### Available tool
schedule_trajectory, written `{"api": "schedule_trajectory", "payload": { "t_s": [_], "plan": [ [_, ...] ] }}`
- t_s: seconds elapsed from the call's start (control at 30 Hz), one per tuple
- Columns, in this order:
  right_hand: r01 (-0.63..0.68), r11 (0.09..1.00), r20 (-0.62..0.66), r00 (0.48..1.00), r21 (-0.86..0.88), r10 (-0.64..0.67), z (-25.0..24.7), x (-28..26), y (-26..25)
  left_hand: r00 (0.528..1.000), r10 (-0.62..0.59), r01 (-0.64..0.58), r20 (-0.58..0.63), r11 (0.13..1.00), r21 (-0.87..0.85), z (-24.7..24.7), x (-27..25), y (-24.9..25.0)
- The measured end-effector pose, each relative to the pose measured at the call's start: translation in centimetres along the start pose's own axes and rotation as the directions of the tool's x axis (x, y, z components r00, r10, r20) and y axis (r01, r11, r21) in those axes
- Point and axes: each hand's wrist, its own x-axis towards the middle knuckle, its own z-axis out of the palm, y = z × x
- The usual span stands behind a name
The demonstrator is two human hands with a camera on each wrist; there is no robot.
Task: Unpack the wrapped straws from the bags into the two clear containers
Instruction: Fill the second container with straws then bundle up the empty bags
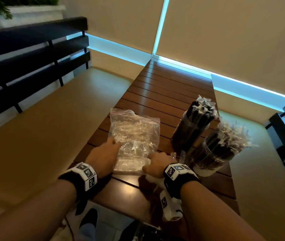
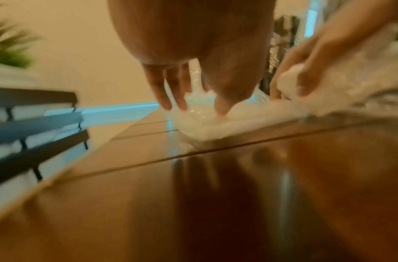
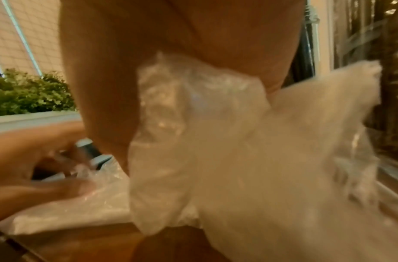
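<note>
Evidently the unpacking is almost over: both clear containers, the far container (image 1: 190, 129) and the near container (image 1: 213, 153), stand upright at the right of the table, crammed with dark wrapped straws (image 1: 202, 108), while a flat clear zip bag (image 1: 134, 136) lies between the hands and looks empty. The step in hand seems to be tidying the emptied bags, so it would go best by flattening the zip bag with the left palm and keeping the right wrist well clear of the tall, top-heavy containers just beside it. The left hand (image 1: 103, 153) lies spread, fingers straight, pressing the bag's near left edge. The right hand (image 1: 155, 164) is curled round a crumpled wad of clear plastic (image 3: 193, 124), plainly bunched in the right wrist view. Underneath is a dark slatted wooden table (image 1: 155, 87), glossy and reflective, flanked by tan cushioned benches (image 1: 42, 127) with black rail backs; beige blinds edged with blue light close the room.
</note>
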Motion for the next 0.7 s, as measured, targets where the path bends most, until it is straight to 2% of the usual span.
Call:
{"api": "schedule_trajectory", "payload": {
  "t_s": [0.03, 0.07, 0.1, 0.13, 0.17, 0.2, 0.27, 0.33, 0.37, 0.47, 0.6, 0.7],
  "plan": [
    [0.003, 0.999, -0.001, 1.000, -0.036, -0.003, 0.1, 0.1, -0.1, 0.985, 0.165, -0.160, -0.046, 0.983, 0.086, 0.0, -0.2, -0.2],
    [0.010, 0.998, -0.003, 1.000, -0.070, -0.011, 0.1, 0.1, -0.3, 0.954, 0.298, -0.288, -0.042, 0.945, 0.157, -0.4, -0.5, -0.3],
    [0.018, 0.995, -0.004, 1.000, -0.099, -0.019, 0.1, 0.1, -0.3, 0.924, 0.381, -0.377, 0.027, 0.899, 0.222, -0.2, -0.7, -0.7],
    [0.027, 0.991, -0.005, 1.000, -0.133, -0.028, 0.0, -0.1, -0.5, 0.902, 0.417, -0.433, 0.115, 0.866, 0.252, -0.2, -0.9, -1.0],
    [0.041, 0.984, -0.015, 0.999, -0.173, -0.045, -0.1, -0.4, -0.6, 0.898, 0.393, -0.434, 0.200, 0.868, 0.242, -0.2, -0.9, -1.2],
    [0.067, 0.976, -0.041, 0.996, -0.205, -0.076, -0.3, -0.8, -0.8, 0.904, 0.345, -0.396, 0.253, 0.899, 0.187, -0.2, -0.7, -1.2],
    [0.161, 0.965, -0.118, 0.975, -0.206, -0.188, -0.6, -1.7, -1.0, 0.945, 0.195, -0.190, 0.263, 0.981, -0.047, -0.1, 0.0, -0.8],
    [0.295, 0.943, -0.154, 0.936, -0.154, -0.318, -1.2, -2.5, -1.2, 0.967, 0.052, -0.003, 0.251, 0.981, -0.193, -0.5, 0.8, -0.6],
    [0.342, 0.932, -0.154, 0.921, -0.122, -0.358, -1.6, -2.8, -1.3, 0.967, 0.009, 0.049, 0.256, 0.975, -0.219, -0.5, 1.2, -0.8],
    [0.402, 0.913, -0.156, 0.900, -0.060, -0.407, -2.6, -3.1, -1.2, 0.944, -0.085, 0.167, 0.318, 0.956, -0.240, -0.8, 1.9, -1.0],
    [0.327, 0.926, 0.018, 0.944, -0.189, -0.330, -2.2, -2.7, -1.5, 0.913, -0.158, 0.237, 0.375, 0.956, -0.172, -1.2, 2.0, -1.2],
    [0.249, 0.965, -0.014, 0.968, -0.079, -0.250, -1.3, -1.5, -2.0, 0.950, -0.186, 0.218, 0.249, 0.970, -0.110, -1.3, 1.6, -1.1]
  ]
}}
